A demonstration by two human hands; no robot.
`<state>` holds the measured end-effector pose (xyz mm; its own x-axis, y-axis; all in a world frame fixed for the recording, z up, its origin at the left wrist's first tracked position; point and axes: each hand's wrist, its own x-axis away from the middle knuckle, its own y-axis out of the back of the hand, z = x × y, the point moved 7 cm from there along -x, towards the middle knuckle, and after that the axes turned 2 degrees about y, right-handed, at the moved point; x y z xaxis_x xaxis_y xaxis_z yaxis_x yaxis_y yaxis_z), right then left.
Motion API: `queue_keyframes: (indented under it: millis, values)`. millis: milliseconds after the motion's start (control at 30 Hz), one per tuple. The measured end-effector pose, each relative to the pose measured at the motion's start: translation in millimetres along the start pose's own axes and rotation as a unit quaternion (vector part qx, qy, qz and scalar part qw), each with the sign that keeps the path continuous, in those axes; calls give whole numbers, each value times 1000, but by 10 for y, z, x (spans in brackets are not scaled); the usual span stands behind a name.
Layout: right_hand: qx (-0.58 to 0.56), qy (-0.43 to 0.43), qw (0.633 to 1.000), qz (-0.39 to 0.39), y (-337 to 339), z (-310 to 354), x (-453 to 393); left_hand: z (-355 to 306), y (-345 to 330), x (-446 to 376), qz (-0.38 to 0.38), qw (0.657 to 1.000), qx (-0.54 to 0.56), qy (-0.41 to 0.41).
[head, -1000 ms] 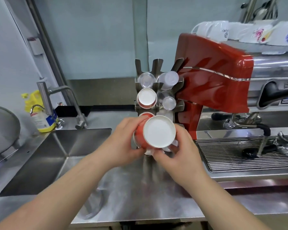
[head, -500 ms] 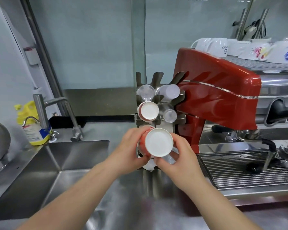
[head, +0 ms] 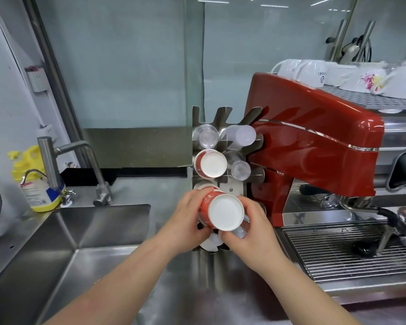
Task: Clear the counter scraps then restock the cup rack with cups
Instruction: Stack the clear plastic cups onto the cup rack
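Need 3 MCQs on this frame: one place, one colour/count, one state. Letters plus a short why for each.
1. Where does the cup rack stand?
A. inside the sink
B. on the counter, against the left side of the red espresso machine
C. on top of the machine

2. What colour is the wall of the paper cups being held?
A. blue
B. green
C. red

3. How is that stack held?
A. by the left hand and right hand together
B. by one hand only
C. it lies on the counter untouched

Key: 1 B, the rack's steel arms sit right beside the machine's red side panel, right of the sink. 2 C, red side with white pattern, white bottom facing the camera. 3 A, fingers of both hands curl round the stack in front of the rack's lower slots.
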<state>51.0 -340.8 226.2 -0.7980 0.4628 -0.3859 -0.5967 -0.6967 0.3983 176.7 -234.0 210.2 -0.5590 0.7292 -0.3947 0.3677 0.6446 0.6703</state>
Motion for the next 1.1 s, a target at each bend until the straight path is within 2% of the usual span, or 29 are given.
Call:
queue_keyframes:
  millis: [300, 533, 767, 1100]
  values:
    - [49, -22, 998, 32, -146, -217, -180, 136, -35, -109, 42, 999, 12, 21]
    - [129, -31, 989, 59, -233, -246, -303, 265, -54, -232, 102, 990, -73, 65]
    - [193, -53, 977, 77, -296, -329, -418, 265, -15, -323, 134, 984, -105, 57]
    - [241, -86, 960, 111, -349, -345, -483, 284, 4, -402, 140, 981, -125, 43]
